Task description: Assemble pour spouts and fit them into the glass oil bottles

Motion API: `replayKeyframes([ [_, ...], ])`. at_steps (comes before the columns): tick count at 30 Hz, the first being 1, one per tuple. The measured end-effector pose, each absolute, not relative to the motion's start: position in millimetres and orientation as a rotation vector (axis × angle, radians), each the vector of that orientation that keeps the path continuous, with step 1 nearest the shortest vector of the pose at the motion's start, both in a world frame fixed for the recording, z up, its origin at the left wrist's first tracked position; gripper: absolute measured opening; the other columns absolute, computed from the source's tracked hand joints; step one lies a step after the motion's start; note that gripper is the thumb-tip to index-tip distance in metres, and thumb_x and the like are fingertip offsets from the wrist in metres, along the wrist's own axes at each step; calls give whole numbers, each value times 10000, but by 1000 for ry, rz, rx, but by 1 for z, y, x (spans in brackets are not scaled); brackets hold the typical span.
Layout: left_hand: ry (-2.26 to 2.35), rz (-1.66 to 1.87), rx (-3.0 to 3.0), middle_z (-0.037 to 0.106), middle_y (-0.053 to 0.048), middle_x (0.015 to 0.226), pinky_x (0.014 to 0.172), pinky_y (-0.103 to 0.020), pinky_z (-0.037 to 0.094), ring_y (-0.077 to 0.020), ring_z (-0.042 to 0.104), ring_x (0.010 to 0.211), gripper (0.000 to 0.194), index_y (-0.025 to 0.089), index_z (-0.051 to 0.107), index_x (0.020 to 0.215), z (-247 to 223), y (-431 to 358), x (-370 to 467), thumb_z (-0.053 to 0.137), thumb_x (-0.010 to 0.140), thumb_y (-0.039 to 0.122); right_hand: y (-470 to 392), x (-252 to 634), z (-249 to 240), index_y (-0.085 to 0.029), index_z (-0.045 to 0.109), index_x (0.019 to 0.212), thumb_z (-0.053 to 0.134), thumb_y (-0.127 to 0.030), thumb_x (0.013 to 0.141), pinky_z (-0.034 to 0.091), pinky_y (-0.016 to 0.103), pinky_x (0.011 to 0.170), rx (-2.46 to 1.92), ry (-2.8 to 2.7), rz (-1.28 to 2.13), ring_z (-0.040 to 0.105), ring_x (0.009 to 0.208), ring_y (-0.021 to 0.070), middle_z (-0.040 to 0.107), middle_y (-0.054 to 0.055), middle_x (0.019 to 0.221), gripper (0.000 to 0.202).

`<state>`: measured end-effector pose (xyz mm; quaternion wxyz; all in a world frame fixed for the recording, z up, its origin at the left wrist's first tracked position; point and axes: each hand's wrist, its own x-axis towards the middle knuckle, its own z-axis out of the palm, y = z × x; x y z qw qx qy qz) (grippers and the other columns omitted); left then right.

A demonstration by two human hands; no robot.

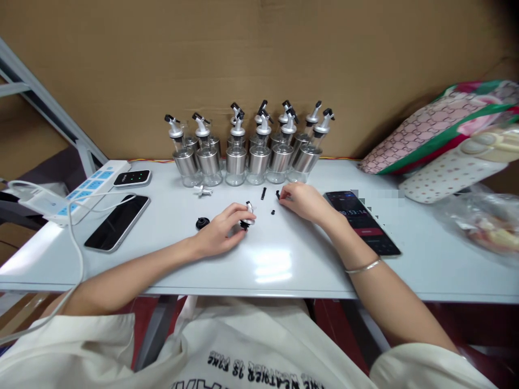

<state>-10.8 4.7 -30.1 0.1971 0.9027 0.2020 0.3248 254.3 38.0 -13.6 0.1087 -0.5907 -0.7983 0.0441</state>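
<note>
My left hand (219, 229) is closed around a silver and black pour spout (248, 216), its fingertips gripping the sides just above the table. Farther right, my right hand (302, 201) has its fingertips pinched at a small black part (278, 194). Between the two hands lie a thin black strip (263, 193) and a tiny black plug (273, 212). A round black stopper (201, 222) rests to the left of my left hand. Behind it is a loose silver spout piece (203, 191).
Several glass bottles with steel sleeves (235, 159), most topped by spouts, stand along the back. A phone (117, 222) and power strip (93, 189) lie left. To the right are another phone (357, 216), a dotted flask (441, 170), a patterned bag (425, 129) and a plastic bag (486, 221).
</note>
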Motion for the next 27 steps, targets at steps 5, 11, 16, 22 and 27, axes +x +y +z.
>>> replayKeyframes([
  [5, 503, 894, 2524, 486, -95, 1107, 918, -337, 482, -189, 535, 1052, 412, 198, 485, 1167, -27, 4, -10, 499, 778, 63, 33, 246, -11, -147, 656, 885, 557, -271, 866, 408, 339, 715, -1937, -2239, 27, 600, 902, 275, 679, 124, 944, 159],
  [11, 550, 884, 2491, 491, -88, 1094, 894, -315, 490, -173, 542, 1030, 292, 205, 497, 1132, -26, 4, -10, 494, 850, 129, 35, 244, -14, -158, 670, 809, 581, -223, 833, 404, 313, 675, -2002, -2196, 38, 618, 849, 258, 687, 129, 923, 113],
  [16, 621, 913, 2447, 536, -67, 1044, 793, -263, 496, -129, 572, 882, 304, 197, 471, 1112, -31, 6, -10, 500, 823, 110, 35, 245, -14, -151, 659, 798, 551, -169, 813, 402, 321, 641, -2060, -2084, 103, 630, 768, 266, 694, 135, 816, 111],
  [22, 714, 984, 2260, 546, -38, 995, 749, -256, 479, -124, 579, 857, 594, 230, 290, 1268, -38, 7, -9, 489, 728, 82, 23, 228, -1, -161, 571, 760, 573, -203, 789, 435, 288, 653, -1566, -1809, 610, 599, 685, 182, 673, 72, 761, 51],
  [27, 736, 985, 2168, 504, -21, 953, 796, -274, 463, -112, 545, 834, 629, 233, 267, 1299, -40, 9, -7, 539, 742, 126, 5, 202, 2, -164, 551, 712, 678, -347, 701, 403, 247, 562, -1142, -1651, 1110, 524, 582, 122, 609, 7, 653, 223],
])
